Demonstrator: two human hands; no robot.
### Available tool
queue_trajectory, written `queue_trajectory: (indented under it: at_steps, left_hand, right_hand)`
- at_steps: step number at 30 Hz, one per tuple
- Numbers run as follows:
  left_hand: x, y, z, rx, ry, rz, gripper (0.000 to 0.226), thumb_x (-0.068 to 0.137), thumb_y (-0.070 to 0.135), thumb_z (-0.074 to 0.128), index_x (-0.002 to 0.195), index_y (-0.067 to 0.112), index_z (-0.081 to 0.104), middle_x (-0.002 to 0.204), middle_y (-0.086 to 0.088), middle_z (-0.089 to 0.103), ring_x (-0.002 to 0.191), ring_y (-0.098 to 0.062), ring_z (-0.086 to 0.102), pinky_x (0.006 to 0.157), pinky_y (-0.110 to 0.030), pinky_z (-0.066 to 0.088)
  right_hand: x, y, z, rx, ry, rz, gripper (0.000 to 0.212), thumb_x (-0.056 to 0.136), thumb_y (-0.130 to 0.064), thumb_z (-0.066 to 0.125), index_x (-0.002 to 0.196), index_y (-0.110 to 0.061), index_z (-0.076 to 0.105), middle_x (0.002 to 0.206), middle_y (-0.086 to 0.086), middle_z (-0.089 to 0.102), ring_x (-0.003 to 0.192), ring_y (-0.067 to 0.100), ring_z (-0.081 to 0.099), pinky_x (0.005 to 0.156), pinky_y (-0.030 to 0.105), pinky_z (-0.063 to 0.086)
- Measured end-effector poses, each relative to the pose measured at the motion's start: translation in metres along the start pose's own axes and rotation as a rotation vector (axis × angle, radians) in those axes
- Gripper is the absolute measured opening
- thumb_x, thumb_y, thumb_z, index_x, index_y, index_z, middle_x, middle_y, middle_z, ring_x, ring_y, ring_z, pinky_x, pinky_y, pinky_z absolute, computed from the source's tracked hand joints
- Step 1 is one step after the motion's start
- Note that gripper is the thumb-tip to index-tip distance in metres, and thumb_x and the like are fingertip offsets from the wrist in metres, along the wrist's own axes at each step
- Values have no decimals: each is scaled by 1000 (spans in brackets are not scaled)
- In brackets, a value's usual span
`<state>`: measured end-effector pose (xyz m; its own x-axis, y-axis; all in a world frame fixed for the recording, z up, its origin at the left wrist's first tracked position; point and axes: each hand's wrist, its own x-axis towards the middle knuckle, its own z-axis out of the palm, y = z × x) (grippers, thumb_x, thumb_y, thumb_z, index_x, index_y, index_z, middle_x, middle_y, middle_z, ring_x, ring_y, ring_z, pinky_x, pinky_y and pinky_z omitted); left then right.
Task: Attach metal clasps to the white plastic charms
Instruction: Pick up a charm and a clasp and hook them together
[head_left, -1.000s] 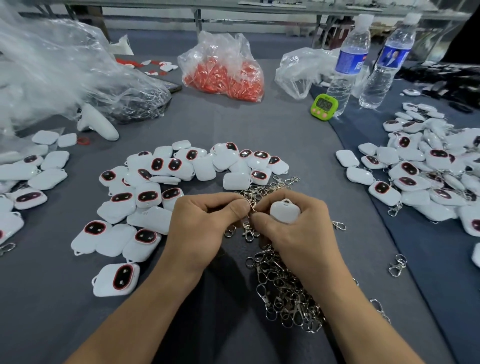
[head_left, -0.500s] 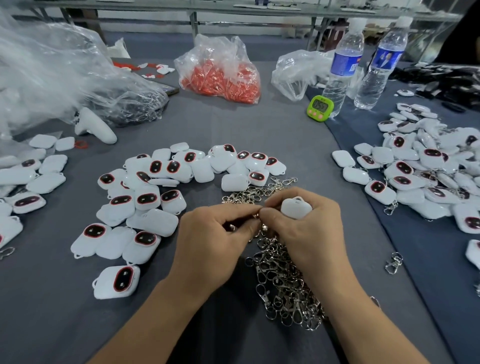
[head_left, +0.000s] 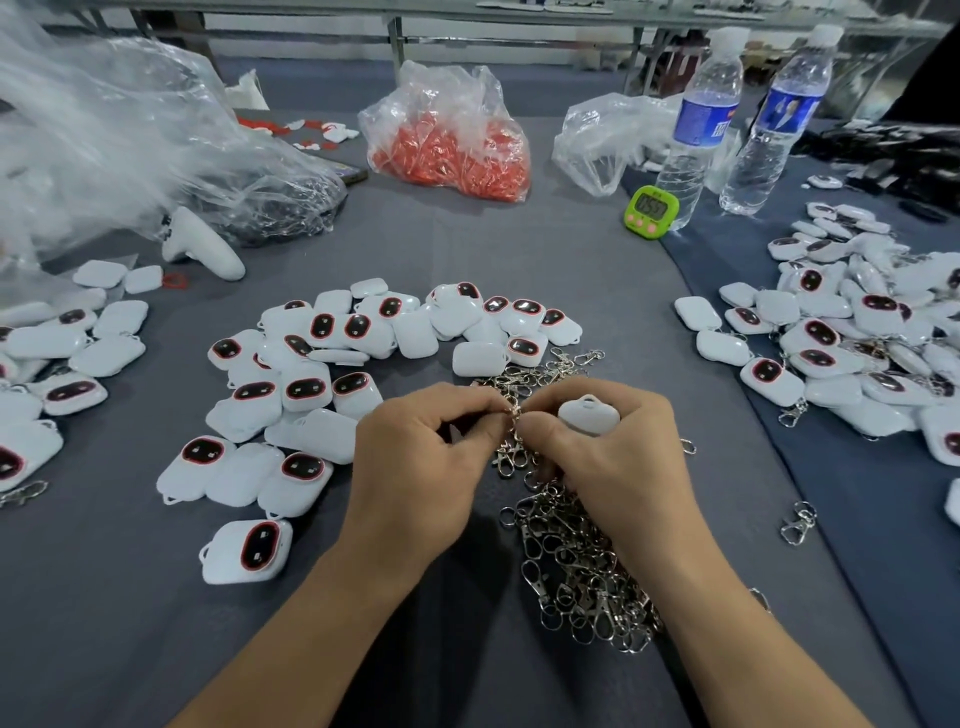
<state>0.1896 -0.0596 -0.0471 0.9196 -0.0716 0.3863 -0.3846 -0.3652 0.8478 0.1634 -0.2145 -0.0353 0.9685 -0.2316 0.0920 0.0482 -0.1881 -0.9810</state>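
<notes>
Grey table cloth (head_left: 467, 249) was spread across frame. White charm (head_left: 589, 414) was gripped in right hand (head_left: 613, 467), centre; clasp (head_left: 514, 411) was pinched by left hand (head_left: 415, 467), seemingly unattached. Clasped charms (head_left: 857, 353) were piled right; many bare charms (head_left: 363, 353) were left undone, centre-left.

Bright, even overhead light leaves soft shadows on my table (head_left: 519, 249), glints off the metal clasps (head_left: 582, 571), whitens the plastic bag (head_left: 78, 130) at left, while the wide lens bows the edges.
</notes>
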Motion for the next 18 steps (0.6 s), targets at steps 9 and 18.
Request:
queue_trajectory:
  at_steps: [9,18]
  left_hand:
    - [12,-3,-12,-50,239,-91,23,81,29,78,78,52,74,76,27,72,73,5,68,69,-6,47]
    - [24,-16,-46,190,358,-139,18,79,27,80,72,42,74,72,29,70,70,8,66,66,-4,44]
  right_hand:
    - [-8,1,4,-284,-17,-135,30,89,-5,69,87,-34,78,75,-18,73,62,0,64,55,12,47]
    - [-16,-1,30,-743,-457,-359,59,67,-6,40,112,-26,73,118,-12,72,117,9,55,112,26,29]
